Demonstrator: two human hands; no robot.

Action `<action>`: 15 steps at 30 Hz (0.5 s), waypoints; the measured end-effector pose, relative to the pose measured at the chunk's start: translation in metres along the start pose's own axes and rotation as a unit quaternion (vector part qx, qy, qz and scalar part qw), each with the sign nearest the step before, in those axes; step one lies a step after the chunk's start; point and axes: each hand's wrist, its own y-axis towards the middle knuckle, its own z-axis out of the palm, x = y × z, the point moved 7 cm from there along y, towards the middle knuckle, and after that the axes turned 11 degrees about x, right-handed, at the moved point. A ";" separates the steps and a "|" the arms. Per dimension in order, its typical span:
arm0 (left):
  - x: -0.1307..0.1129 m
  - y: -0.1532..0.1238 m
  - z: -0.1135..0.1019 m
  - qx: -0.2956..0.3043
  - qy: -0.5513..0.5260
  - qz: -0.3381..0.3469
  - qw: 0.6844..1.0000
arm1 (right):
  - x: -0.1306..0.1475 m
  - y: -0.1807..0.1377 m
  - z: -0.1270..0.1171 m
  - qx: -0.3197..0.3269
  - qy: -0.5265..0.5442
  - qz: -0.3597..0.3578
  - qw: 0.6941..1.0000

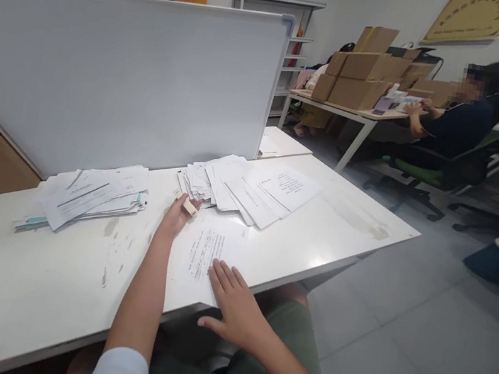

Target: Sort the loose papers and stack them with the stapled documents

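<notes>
My left hand (176,216) reaches forward over the white table (47,281) and grips a small pale block, like a stamp (188,205), at the far edge of a printed sheet (207,253). My right hand (237,303) lies flat with fingers spread on the near end of that sheet, at the table's front edge. Just beyond the stamp a fanned spread of printed papers (249,190) covers the table. A second, messier pile of papers (88,195) lies to the left.
A white partition board (119,76) stands along the table's back. At the right rear, another person (456,119) sits in a green chair at a desk stacked with cardboard boxes (370,67). Grey floor and more chairs lie to the right.
</notes>
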 end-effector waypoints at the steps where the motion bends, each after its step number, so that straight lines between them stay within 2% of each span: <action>1: 0.001 0.000 0.000 -0.001 0.001 -0.001 1.000 | 0.000 -0.010 0.000 -0.007 0.027 -0.015 1.000; 3: 0.002 0.000 0.001 -0.001 0.001 -0.004 1.000 | -0.006 -0.027 -0.005 -0.062 0.116 -0.031 0.991; 4: 0.002 -0.001 0.002 -0.001 0.000 -0.005 1.000 | -0.014 -0.034 -0.010 -0.121 0.175 -0.017 0.977; 5: 0.002 -0.001 0.003 -0.001 0.000 -0.005 1.000 | -0.026 -0.043 -0.016 -0.199 0.238 0.016 0.951; 7: 0.001 -0.002 0.006 0.002 0.003 -0.004 1.000 | -0.055 -0.060 -0.016 -0.347 0.363 0.120 0.856; 8: 0.001 -0.001 0.007 0.004 0.004 -0.003 1.000 | -0.066 -0.066 -0.009 -0.387 0.422 0.169 0.802; 9: 0.000 -0.001 0.008 0.005 0.005 -0.003 1.000 | -0.072 -0.068 0.000 -0.398 0.481 0.203 0.755; 11: 0.000 0.001 0.009 0.005 0.006 -0.007 1.000 | -0.072 -0.063 0.016 -0.361 0.590 0.214 0.690; 15: 0.000 0.004 0.009 0.007 0.008 -0.008 1.000 | -0.045 -0.053 0.026 -0.264 0.717 0.184 0.619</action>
